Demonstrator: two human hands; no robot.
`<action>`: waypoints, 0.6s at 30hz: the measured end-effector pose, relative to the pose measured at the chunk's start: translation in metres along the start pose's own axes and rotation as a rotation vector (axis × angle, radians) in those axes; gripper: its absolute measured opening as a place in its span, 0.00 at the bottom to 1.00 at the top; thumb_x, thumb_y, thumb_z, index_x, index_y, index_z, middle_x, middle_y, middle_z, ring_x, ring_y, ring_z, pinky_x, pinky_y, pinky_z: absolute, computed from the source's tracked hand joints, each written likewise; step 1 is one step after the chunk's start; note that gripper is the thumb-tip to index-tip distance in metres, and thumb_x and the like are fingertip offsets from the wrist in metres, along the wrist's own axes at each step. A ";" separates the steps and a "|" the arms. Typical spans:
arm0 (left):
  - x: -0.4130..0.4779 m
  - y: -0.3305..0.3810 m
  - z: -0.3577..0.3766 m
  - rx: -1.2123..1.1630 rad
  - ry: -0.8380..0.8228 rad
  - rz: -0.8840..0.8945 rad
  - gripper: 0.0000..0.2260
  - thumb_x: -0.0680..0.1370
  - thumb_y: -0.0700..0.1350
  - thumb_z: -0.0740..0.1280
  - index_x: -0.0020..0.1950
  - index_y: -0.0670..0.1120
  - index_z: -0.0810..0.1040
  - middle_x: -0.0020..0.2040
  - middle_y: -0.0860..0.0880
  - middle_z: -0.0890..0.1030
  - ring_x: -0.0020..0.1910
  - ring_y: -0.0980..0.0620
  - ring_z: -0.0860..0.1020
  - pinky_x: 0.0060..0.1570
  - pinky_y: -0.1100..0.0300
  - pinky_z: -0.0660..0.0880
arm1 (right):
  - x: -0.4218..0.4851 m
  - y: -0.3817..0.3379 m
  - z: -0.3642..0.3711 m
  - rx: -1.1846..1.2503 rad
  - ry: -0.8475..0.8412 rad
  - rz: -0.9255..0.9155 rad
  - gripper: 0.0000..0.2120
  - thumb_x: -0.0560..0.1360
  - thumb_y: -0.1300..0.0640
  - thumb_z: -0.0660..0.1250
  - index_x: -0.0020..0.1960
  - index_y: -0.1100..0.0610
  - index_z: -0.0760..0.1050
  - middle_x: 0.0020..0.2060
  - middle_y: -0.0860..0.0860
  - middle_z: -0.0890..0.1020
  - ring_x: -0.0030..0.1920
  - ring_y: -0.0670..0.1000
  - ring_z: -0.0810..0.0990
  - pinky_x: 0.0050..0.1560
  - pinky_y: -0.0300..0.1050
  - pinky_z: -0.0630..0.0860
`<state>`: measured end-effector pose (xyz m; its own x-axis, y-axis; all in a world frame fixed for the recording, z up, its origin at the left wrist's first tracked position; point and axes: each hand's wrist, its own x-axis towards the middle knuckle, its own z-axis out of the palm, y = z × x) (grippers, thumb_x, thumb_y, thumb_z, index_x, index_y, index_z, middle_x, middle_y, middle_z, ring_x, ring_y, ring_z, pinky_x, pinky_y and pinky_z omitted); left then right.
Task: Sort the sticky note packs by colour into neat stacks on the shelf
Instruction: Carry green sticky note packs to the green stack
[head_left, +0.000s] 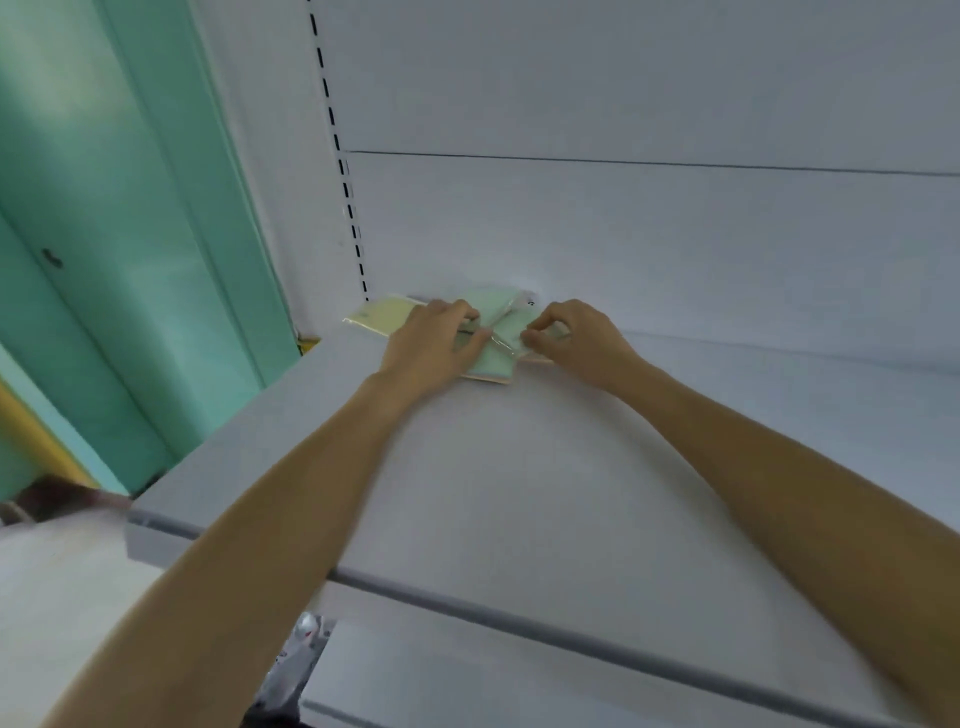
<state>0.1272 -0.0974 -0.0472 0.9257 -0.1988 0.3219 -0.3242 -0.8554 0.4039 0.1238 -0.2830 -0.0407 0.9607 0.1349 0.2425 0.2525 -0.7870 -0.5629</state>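
Observation:
Pale green sticky note packs (500, 332) in clear wrap lie at the back left of the white shelf (519, 493), overlapping at angles. A pale yellow pack (382, 317) lies flat just left of them. A pinkish-tan pack edge (493, 379) shows under the green ones. My left hand (431, 345) rests on the green packs, fingers curled over their left side. My right hand (576, 338) pinches the right edge of a green pack with thumb and fingertips. Both arms reach forward across the shelf.
The white back panel (623, 234) rises right behind the packs, with a slotted upright (345, 171) at its left. A mint green wall (130, 234) stands to the left. A lower shelf edge (519, 691) and a dark bag (296, 660) show below.

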 end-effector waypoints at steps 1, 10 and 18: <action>-0.001 0.002 0.001 -0.003 0.006 0.020 0.16 0.76 0.55 0.61 0.58 0.46 0.75 0.57 0.43 0.78 0.59 0.42 0.74 0.57 0.49 0.72 | -0.003 0.003 -0.001 0.014 0.028 0.025 0.10 0.73 0.52 0.66 0.50 0.57 0.78 0.48 0.49 0.72 0.49 0.47 0.69 0.48 0.39 0.63; -0.002 0.004 0.005 -0.109 0.046 0.101 0.11 0.74 0.50 0.67 0.47 0.42 0.76 0.62 0.40 0.73 0.67 0.43 0.68 0.63 0.57 0.62 | -0.021 0.026 -0.010 0.063 0.094 0.047 0.22 0.68 0.59 0.73 0.60 0.54 0.74 0.70 0.57 0.62 0.73 0.52 0.58 0.64 0.35 0.57; -0.007 0.002 0.003 -0.272 -0.056 -0.027 0.25 0.71 0.54 0.71 0.62 0.46 0.68 0.62 0.44 0.68 0.63 0.48 0.67 0.53 0.63 0.61 | -0.026 0.032 -0.010 0.139 0.103 0.109 0.23 0.69 0.57 0.72 0.63 0.52 0.72 0.66 0.54 0.67 0.69 0.54 0.61 0.65 0.40 0.58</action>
<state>0.1212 -0.0991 -0.0516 0.9415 -0.2100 0.2635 -0.3328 -0.7021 0.6295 0.1062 -0.3174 -0.0572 0.9682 -0.0142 0.2499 0.1683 -0.7018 -0.6922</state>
